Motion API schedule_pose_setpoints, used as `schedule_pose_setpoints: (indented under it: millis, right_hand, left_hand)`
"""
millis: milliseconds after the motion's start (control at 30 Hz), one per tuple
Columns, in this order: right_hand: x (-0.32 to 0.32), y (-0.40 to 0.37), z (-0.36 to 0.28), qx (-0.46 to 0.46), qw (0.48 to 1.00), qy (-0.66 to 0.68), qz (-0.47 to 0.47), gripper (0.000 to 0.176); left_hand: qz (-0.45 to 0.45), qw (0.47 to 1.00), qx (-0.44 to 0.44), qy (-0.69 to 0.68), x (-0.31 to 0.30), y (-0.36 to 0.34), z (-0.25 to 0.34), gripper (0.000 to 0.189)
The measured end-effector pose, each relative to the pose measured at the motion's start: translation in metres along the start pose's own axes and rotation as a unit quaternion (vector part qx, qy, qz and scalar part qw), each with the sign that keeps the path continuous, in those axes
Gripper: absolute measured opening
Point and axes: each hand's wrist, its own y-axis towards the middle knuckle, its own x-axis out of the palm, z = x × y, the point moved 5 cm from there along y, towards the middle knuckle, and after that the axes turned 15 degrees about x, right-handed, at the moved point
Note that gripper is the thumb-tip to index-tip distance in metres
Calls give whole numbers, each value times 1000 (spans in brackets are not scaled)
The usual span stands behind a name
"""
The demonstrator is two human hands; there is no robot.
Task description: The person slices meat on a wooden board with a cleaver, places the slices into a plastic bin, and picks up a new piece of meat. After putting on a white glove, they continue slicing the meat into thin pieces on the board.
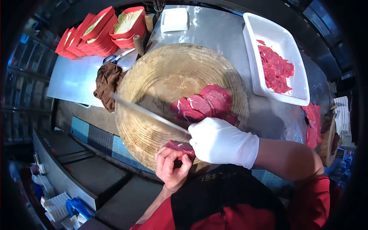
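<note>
My right hand (222, 142), in a white glove, grips the handle of a long knife (147, 113); the blade runs up and left across a round wooden chopping block (161, 73). My bare left hand (172, 166) sits at the block's near edge, fingers curled on a piece of raw red meat (179, 146) just under the gloved hand. A fanned row of cut meat slices (205, 102) lies on the block beyond the right hand.
A white tray (281, 32) holding meat slices (276, 67) stands at the right. More raw meat (312, 124) lies on plastic beside it. Stacked red trays (101, 34), a white container (174, 19), scissors (115, 58) and a brown cloth (108, 82) are at the back left.
</note>
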Motion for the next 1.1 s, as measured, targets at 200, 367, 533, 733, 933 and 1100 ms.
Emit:
schedule_pose_setpoints:
  millis: [200,367,533,733,933,1100]
  right_hand:
    - [-27,-49,6,203,968,39,-141,7]
    - [-39,-101,-8,152,978,21,-138,7]
    - [-42,-110,-9,195,950,-77,-232,8]
    - [-31,-84,-8,165,959,-36,-226,9]
    - [-5,-37,-12,151,967,30,-201,9]
    - [12,17,-9,66,983,140,-99,15]
  left_hand:
    - [-11,1000,19,-7,-5,0,7,22]
    - [-10,999,-31,-18,-5,-24,-4,24]
    - [-11,996,-86,-27,-5,-48,-18,21]
    - [-60,997,-37,-36,-9,-27,-10,29]
    - [-22,998,62,7,-4,-11,-7,33]
    - [-76,994,-63,-37,-1,-13,-13,30]
